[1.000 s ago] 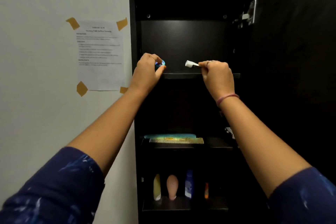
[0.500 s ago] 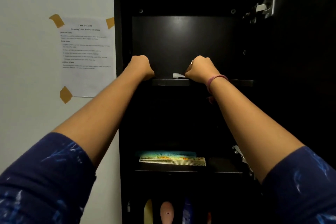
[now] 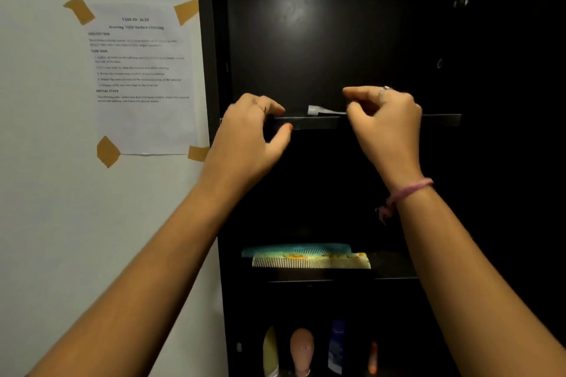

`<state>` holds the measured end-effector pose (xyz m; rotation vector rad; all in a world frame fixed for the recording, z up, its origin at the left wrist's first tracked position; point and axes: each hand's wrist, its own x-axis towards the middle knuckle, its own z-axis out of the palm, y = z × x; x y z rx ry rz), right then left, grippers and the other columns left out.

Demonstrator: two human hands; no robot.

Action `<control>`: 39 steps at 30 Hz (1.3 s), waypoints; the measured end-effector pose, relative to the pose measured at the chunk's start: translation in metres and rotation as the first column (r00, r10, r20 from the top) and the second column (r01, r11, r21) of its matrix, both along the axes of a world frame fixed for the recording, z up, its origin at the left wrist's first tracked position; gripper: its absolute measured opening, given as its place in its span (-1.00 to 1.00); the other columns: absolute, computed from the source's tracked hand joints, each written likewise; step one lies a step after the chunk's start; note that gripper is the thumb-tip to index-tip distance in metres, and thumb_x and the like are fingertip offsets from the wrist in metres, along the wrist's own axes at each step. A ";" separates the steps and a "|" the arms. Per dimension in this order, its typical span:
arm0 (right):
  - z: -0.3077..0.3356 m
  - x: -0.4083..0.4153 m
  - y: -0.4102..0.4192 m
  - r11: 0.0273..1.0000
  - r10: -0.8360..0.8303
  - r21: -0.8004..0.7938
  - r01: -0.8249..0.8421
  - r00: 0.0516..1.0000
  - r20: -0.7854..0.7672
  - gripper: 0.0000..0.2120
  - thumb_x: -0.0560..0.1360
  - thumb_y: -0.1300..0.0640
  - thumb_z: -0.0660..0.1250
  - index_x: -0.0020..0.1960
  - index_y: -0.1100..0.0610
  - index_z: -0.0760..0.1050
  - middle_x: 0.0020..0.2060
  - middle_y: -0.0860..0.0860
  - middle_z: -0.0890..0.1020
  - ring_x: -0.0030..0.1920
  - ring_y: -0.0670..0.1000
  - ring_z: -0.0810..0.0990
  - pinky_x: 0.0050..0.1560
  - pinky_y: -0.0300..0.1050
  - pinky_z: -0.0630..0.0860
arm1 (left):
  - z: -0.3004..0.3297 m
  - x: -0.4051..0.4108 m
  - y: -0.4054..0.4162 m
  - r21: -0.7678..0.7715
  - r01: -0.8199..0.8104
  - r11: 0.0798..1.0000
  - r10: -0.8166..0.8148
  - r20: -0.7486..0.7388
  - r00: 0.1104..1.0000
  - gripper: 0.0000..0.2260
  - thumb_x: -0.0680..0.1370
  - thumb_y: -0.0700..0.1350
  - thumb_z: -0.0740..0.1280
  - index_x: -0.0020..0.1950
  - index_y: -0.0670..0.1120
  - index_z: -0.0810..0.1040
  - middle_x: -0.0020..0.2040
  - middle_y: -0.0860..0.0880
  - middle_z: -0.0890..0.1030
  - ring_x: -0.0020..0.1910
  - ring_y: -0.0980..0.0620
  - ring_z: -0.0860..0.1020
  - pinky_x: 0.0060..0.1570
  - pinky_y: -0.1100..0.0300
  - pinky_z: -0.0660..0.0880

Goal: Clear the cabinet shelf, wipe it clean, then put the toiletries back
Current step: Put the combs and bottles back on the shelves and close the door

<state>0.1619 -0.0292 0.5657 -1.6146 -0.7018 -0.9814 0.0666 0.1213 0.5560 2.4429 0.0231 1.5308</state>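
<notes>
Both hands are empty, fingers loosely curled: left hand (image 3: 245,131) at the left end of the top shelf (image 3: 398,120), right hand (image 3: 387,122) mid-shelf. A small white tube (image 3: 321,110) lies on that shelf, just left of the right hand. Two combs (image 3: 306,257) sit one shelf lower.

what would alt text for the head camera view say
Two bare hands reach to an upper shelf of a dark cabinet: the left hand open at its edge, the right hand loosely curled beside a small white tube lying there. Two combs lie on the shelf below.
</notes>
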 end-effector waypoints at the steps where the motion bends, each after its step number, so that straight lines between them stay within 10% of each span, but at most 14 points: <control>1: -0.011 -0.006 -0.003 0.997 0.039 0.063 -0.039 0.999 -0.009 -0.77 0.46 0.22 0.31 0.08 0.07 0.63 -0.10 -0.12 0.65 -0.10 -0.23 0.59 0.03 -0.49 0.47 | -0.013 -0.008 -0.004 0.005 0.035 0.999 -0.035 0.030 0.999 -0.75 0.51 -0.03 0.34 0.15 -0.07 0.55 0.10 0.02 0.53 0.08 0.09 0.49 0.07 0.32 0.43; 11: -0.210 -0.053 -0.038 0.916 0.312 0.372 -0.149 0.848 -0.429 -0.82 0.48 0.26 0.36 0.05 0.12 0.63 -0.08 -0.05 0.69 -0.02 -0.13 0.66 -0.04 -0.29 0.57 | -0.212 -0.044 -0.056 -0.203 0.358 0.911 -0.392 -0.163 0.905 -0.78 0.50 -0.01 0.32 0.11 -0.04 0.55 0.02 0.15 0.53 0.03 0.22 0.52 0.06 0.38 0.44; 22: -0.445 -0.046 -0.091 0.977 -0.050 0.064 0.203 0.509 -0.859 -0.83 0.47 0.29 0.35 0.05 0.18 0.61 -0.19 0.05 0.67 -0.28 -0.41 0.56 -0.23 -0.61 0.43 | -0.433 -0.015 -0.099 -0.496 0.178 0.850 -0.520 -0.735 0.436 -0.76 0.54 -0.03 0.27 0.18 -0.02 0.52 0.09 0.07 0.52 0.04 0.19 0.53 0.09 0.47 0.36; 28: -0.520 -0.028 -0.088 0.965 -0.263 -0.258 0.057 0.287 -0.921 -0.73 0.50 0.31 0.25 0.15 0.17 0.57 0.01 0.13 0.66 0.01 0.05 0.63 -0.01 -0.35 0.44 | -0.517 0.032 -0.101 -0.450 -0.039 0.892 -0.427 -0.868 0.254 -0.74 0.54 -0.12 0.25 0.22 -0.10 0.49 0.18 -0.06 0.51 0.18 -0.01 0.51 0.21 0.26 0.34; 39: -0.609 0.088 -0.033 0.341 -0.602 -0.805 -0.485 0.546 -0.583 -0.67 0.55 0.33 0.07 0.23 0.26 0.48 0.21 0.21 0.53 0.23 0.21 0.49 0.18 0.07 0.46 | -0.624 0.159 -0.107 -0.150 -0.062 0.987 -0.141 -0.980 0.139 -0.64 0.63 -0.05 0.11 0.41 -0.07 0.35 0.43 -0.11 0.37 0.38 -0.11 0.38 0.34 0.04 0.30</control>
